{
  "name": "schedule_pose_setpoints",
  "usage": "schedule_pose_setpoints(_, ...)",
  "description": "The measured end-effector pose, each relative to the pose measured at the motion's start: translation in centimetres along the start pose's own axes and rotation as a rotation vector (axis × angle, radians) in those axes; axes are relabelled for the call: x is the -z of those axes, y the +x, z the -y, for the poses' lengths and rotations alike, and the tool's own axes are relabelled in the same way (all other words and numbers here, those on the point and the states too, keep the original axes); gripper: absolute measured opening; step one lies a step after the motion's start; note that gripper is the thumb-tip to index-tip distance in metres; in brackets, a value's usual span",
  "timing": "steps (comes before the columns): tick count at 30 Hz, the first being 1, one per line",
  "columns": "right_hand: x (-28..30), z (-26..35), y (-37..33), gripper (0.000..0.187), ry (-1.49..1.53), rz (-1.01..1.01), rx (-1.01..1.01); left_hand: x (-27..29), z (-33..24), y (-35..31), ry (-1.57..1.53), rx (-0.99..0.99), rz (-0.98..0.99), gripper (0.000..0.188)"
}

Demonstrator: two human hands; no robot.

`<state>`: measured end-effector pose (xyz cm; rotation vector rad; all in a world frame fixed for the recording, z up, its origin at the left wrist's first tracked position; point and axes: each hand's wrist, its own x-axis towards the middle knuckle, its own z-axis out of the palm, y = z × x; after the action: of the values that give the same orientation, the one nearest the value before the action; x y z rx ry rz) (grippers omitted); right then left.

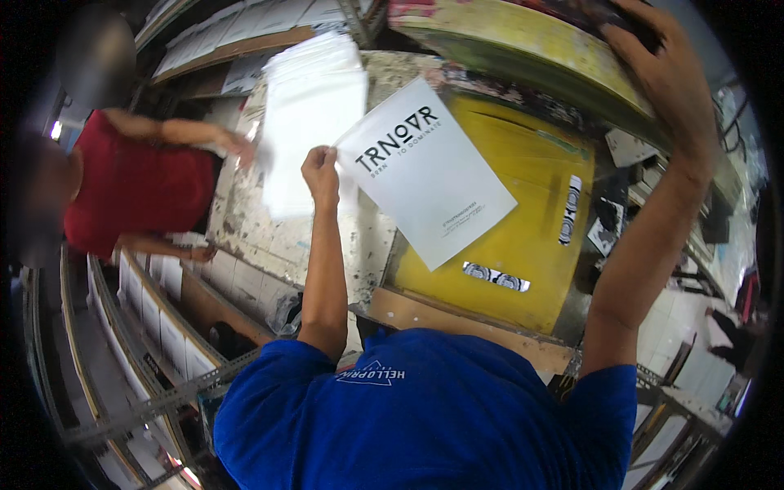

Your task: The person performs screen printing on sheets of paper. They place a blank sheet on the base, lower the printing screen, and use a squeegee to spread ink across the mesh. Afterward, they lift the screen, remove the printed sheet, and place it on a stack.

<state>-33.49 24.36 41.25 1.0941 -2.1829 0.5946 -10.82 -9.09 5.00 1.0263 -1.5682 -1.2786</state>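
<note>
My left hand pinches the upper left edge of a white printed sheet with black lettering; it may be paper or a flat bag. The sheet lies slanted over a yellow printing bed, its left part overhanging the bed. Two black-and-white patterned strips, one upright and one near the front, sit on the bed. At the upper right, my right hand is closed over the edge of a raised, paint-stained screen frame. A dark thing at its fingers cannot be made out.
Left of the bed, a stack of white sheets rests on a paint-spattered table. A co-worker in a red shirt stands beyond it, hands near the stack. Drying racks with white sheets fill the lower left.
</note>
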Motion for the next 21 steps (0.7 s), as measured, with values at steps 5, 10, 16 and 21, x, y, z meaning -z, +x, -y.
schedule_pose_setpoints(5,-2.3,-9.1,0.1,0.041,0.243,0.196,-0.104,10.9,3.8,-0.2,-0.009,0.0,-0.255,0.004)
schedule_pose_setpoints(10,-2.7,-8.0,0.9,0.04,0.387,0.314,-0.063,23.0,7.0,0.4,0.147,-0.047,-0.515,0.012)
schedule_pose_setpoints(16,-2.4,-8.7,0.4,0.041,0.329,0.284,-0.006,17.9,2.7,-0.1,0.826,-0.345,-0.818,0.034)
schedule_pose_setpoints(21,-2.8,-10.1,0.0,0.041,0.315,0.303,-0.172,4.7,-0.1,-2.8,0.883,-0.771,-0.14,0.042)
